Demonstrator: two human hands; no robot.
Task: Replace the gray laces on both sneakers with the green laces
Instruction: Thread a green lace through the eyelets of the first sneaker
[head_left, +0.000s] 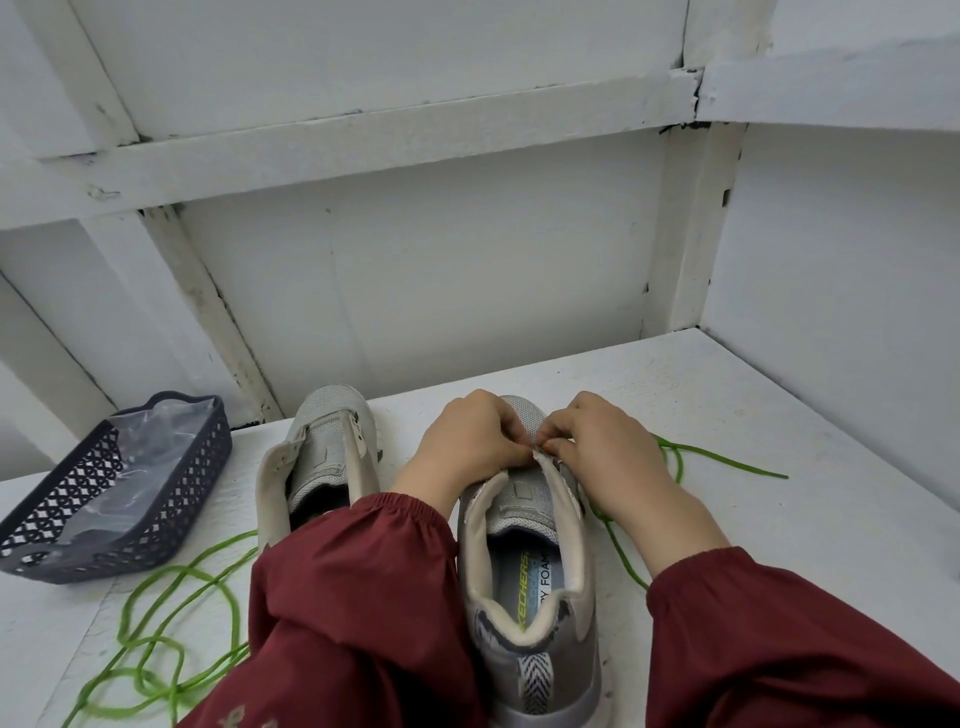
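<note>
A white-painted panelled wall (467, 260) with raised battens stands behind a white desk (727, 415) with a rough, speckled surface. Dark red sleeves (353, 597) with gathered cuffs reach in from below. The near sneaker (535, 613), grey mesh with a chevron-striped heel tab, stands heel toward the camera; its insole reads "KECHERS" in yellow-green and "Y FOAM" in black. The far sneaker (322, 447), the same grey mesh, sits just left of it, its tongue pulled open. At far left lies a dark lattice basket (171, 499) lined with clear plastic (150, 467). One green lace (171, 570) loops loosely over the desk at lower left; another green lace (727, 461) trails right from under the right hand (608, 447). That hand and the left hand (467, 441), fingers curled, pinch the near sneaker's eyelet flaps at their front end.
</note>
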